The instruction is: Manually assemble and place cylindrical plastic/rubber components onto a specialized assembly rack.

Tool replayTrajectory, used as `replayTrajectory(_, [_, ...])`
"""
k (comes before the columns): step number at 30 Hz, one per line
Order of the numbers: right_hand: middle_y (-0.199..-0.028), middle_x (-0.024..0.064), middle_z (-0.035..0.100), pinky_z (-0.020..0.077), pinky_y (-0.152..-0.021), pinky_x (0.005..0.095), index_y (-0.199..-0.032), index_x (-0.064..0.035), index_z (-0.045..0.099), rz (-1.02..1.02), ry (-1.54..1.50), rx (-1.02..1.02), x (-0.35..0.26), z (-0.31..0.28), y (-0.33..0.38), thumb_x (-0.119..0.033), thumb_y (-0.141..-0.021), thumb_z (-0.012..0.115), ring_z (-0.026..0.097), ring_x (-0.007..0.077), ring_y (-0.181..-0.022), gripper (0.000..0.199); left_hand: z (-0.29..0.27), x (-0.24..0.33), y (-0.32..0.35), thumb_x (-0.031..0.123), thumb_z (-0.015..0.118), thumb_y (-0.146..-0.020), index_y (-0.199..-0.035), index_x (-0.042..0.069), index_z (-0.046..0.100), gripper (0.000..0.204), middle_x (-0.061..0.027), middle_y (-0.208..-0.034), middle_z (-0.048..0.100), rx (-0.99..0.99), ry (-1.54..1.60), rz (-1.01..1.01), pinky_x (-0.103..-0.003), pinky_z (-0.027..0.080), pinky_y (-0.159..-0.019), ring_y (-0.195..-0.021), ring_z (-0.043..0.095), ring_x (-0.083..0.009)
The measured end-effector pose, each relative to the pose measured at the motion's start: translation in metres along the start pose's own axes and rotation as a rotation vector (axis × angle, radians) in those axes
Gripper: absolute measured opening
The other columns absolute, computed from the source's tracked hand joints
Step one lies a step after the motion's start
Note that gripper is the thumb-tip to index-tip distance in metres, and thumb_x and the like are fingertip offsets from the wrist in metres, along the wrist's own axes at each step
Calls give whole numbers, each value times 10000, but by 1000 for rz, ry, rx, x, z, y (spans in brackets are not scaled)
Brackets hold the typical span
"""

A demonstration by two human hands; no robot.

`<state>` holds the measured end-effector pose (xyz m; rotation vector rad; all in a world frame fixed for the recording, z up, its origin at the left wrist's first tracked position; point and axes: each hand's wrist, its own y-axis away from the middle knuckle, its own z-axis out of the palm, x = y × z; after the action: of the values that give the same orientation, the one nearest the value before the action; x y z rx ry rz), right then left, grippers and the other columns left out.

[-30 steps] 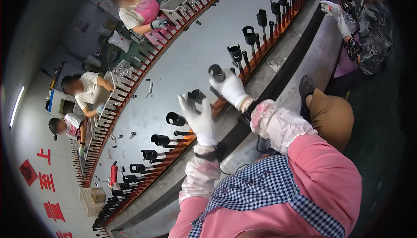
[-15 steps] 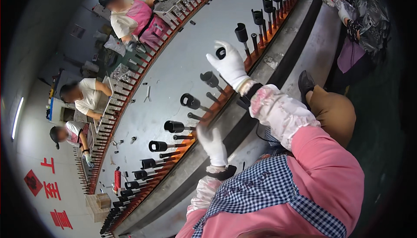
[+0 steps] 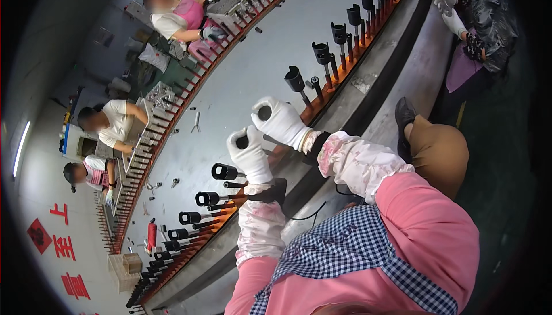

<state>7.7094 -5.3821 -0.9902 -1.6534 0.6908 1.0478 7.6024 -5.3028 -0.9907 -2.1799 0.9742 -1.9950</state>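
Note:
My left hand (image 3: 248,153), in a white glove, is closed around a black tube-shaped part (image 3: 242,142) whose open end faces the camera. My right hand (image 3: 280,120), also gloved, grips a second black tube-shaped part (image 3: 265,113) just right of it. Both hands hover over the near edge of a long grey conveyor table (image 3: 241,85). Matching black tubes (image 3: 223,171) and thin rods stand on an orange fixture rail (image 3: 322,102) along that edge, on both sides of my hands.
Three people work at the far side of the table, by a second rail holding metal parts. Another person's gloved hand (image 3: 447,1) shows at the upper right. A brown stool (image 3: 437,148) stands by my right side. Small loose pieces lie on the grey surface.
My left hand has risen from the table's near edge up to the rail and now holds a black tube. My right hand stays on its tube, now close beside the left.

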Motion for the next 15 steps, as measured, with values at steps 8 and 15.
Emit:
replayTrajectory(8, [-1144, 166, 770, 582, -969, 382, -1250, -97, 720, 308, -201, -162, 34, -9, 109, -198, -975, 698, 747, 320, -1090, 294, -60, 11, 6, 46, 812, -927, -1267, 26, 650, 377, -68, -1047, 717, 145, 37, -168, -259, 551, -795, -847, 662, -119])
replayTrajectory(15, [-1375, 200, 674, 499, -1124, 379, -1391, 17, 607, 138, 37, 264, 27, -65, 42, -152, -919, 815, 650, 302, -1290, 543, -103, -17, 75, 8, 671, -975, -1459, -58, 477, 526, -177, -1425, 564, 124, 42, -219, -382, 425, -1130, -1294, 551, -247])
